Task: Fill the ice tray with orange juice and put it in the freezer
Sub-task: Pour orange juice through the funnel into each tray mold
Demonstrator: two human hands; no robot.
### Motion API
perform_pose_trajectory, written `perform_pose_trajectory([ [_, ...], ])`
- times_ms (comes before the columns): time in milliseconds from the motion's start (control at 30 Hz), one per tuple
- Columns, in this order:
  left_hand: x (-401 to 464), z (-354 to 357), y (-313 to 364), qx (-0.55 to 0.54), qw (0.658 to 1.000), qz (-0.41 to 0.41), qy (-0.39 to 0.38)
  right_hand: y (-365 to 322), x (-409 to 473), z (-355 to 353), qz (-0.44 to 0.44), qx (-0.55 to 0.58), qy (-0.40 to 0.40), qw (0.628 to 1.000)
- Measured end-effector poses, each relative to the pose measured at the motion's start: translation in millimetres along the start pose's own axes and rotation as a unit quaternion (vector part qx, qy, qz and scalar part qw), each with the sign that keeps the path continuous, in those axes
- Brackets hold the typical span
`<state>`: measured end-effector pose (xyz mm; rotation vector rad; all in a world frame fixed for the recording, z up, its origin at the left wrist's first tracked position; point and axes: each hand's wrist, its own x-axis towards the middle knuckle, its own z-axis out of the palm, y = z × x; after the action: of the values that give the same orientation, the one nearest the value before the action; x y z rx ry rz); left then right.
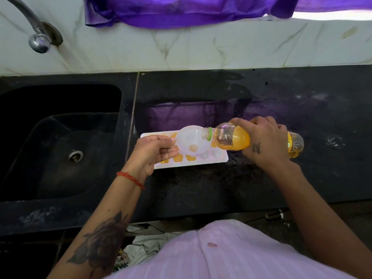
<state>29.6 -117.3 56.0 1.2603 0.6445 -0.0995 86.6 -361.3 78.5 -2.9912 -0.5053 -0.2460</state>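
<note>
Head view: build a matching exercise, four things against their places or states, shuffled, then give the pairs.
Things:
1. funnel
2. juice bottle
3. ice tray
4. tap

Places or states:
A. lies flat on the dark counter, partly filled
B. tilted on its side in the right hand
C. above the sink, upper left
D. held over the tray by the left hand

Pairs: 1-D, 2-B, 3-A, 4-C

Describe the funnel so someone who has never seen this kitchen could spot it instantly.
Start at the black stone counter right of the sink. On it lies a white plastic ice tray. The translucent white plastic funnel sits above it, held by the left hand: the only round, bowl-shaped thing, with the bottle's mouth at its rim.
</note>
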Motion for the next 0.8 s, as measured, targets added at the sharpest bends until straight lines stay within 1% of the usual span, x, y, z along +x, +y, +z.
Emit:
perform_pose_trajectory([
  [200, 2.4, 10.5, 0.4, -0.008, 1.000, 0.006, -0.015, 7.0, -4.1, -6.0, 0.015, 0.019, 0.011, 1.000],
  [467, 6.8, 26.4, -5.6, -0.001, 1.000, -0.002, -0.022, 18.2, -8.8, -4.7, 0.031, -0.018, 0.016, 0.999],
  [800, 10.5, 28.9, -8.9, 0.015, 1.000, -0.009, -0.015, 23.0, -10.4, -0.7, 0.024, -0.049, 0.024, 0.998],
])
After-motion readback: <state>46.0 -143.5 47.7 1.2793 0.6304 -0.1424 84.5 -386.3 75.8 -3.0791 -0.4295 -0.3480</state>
